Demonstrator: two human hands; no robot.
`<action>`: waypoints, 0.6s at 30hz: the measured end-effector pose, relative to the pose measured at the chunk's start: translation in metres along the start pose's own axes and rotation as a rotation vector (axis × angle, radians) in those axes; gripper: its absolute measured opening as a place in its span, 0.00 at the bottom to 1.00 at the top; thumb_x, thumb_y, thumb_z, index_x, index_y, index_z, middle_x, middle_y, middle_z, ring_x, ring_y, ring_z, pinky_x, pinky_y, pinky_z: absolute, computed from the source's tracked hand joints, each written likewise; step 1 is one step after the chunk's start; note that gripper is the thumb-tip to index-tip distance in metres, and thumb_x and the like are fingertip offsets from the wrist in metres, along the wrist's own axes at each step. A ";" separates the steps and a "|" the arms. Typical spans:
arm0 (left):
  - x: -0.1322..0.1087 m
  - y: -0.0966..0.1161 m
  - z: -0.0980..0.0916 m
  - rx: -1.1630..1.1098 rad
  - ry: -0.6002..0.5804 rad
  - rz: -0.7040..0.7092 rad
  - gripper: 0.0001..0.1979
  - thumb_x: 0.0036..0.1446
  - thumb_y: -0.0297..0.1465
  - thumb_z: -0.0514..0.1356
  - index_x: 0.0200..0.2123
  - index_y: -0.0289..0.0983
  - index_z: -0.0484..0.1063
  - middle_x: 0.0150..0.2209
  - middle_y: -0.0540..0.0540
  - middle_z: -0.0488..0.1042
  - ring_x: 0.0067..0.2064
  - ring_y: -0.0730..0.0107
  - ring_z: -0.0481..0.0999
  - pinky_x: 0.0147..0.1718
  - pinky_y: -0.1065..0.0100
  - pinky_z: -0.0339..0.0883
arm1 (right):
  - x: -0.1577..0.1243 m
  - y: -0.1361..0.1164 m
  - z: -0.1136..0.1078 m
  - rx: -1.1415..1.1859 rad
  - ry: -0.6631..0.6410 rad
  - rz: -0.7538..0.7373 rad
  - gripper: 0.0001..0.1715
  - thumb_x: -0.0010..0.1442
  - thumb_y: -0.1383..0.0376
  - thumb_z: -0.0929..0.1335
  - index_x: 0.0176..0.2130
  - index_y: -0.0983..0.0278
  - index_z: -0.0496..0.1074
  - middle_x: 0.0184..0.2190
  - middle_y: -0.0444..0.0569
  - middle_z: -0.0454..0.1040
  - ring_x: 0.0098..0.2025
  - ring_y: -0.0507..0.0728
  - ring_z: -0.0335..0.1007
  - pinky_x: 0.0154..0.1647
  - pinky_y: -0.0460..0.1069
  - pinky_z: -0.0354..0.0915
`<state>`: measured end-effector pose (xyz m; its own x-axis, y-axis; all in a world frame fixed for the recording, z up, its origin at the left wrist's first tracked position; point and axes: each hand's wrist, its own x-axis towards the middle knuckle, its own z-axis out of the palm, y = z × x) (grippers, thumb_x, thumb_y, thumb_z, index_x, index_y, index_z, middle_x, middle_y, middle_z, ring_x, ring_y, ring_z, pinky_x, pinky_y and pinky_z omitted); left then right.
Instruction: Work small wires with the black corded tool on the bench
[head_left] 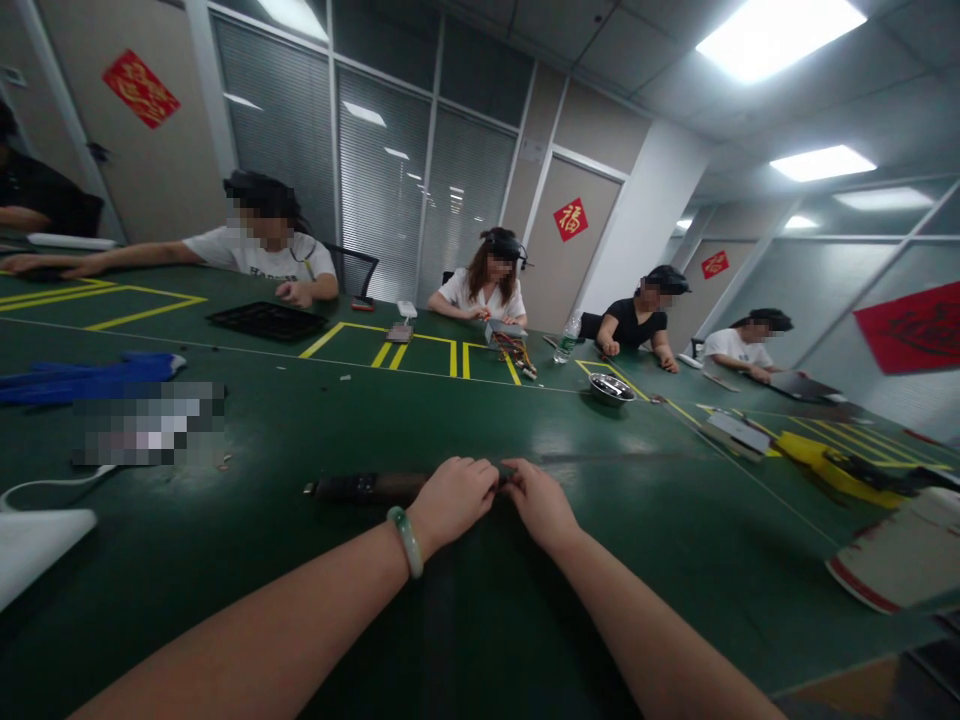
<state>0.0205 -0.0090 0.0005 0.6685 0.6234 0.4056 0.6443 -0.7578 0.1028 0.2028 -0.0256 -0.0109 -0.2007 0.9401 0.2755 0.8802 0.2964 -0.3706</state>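
A dark cylindrical tool (367, 487), like a power screwdriver in shape, lies sideways low over the green table, with a small metal piece at its left end. My left hand (459, 497), with a pale green bangle on the wrist, is wrapped around the tool's right part. Fingers of my right hand (541, 505) are pinched together at the tool's right end, close against my left fingertips. What exactly the right fingers grip is hidden by both hands.
The green table (337, 620) carries blue gloves (90, 378) at left, a black tray (266, 320), a metal bowl (611, 389), a water bottle (567, 338) and a yellow tool (836, 468). At right stands a white bucket (900, 550). Several people sit across the table.
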 end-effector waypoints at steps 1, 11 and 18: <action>0.000 0.000 0.000 0.002 0.003 0.006 0.05 0.60 0.30 0.55 0.37 0.37 0.70 0.37 0.46 0.72 0.39 0.65 0.72 0.38 0.64 0.63 | 0.002 0.000 0.000 -0.032 -0.024 -0.019 0.15 0.61 0.68 0.63 0.48 0.62 0.71 0.38 0.48 0.72 0.42 0.54 0.67 0.46 0.48 0.59; -0.004 0.003 -0.001 -0.005 0.012 0.022 0.07 0.60 0.29 0.57 0.42 0.38 0.69 0.41 0.45 0.73 0.44 0.62 0.73 0.44 0.60 0.64 | 0.012 -0.005 -0.002 -0.335 -0.140 -0.098 0.13 0.62 0.71 0.61 0.36 0.63 0.74 0.36 0.49 0.70 0.38 0.54 0.65 0.44 0.47 0.59; -0.014 0.003 -0.012 -0.068 0.102 0.176 0.23 0.60 0.32 0.57 0.58 0.42 0.60 0.58 0.46 0.66 0.62 0.61 0.59 0.63 0.54 0.46 | 0.015 0.028 -0.019 -0.365 -0.123 0.014 0.16 0.63 0.69 0.61 0.42 0.58 0.76 0.39 0.50 0.71 0.40 0.55 0.66 0.45 0.47 0.58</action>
<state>0.0085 -0.0220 0.0062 0.7256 0.4600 0.5118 0.4921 -0.8667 0.0814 0.2327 -0.0064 -0.0005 -0.2186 0.9633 0.1559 0.9739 0.2255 -0.0274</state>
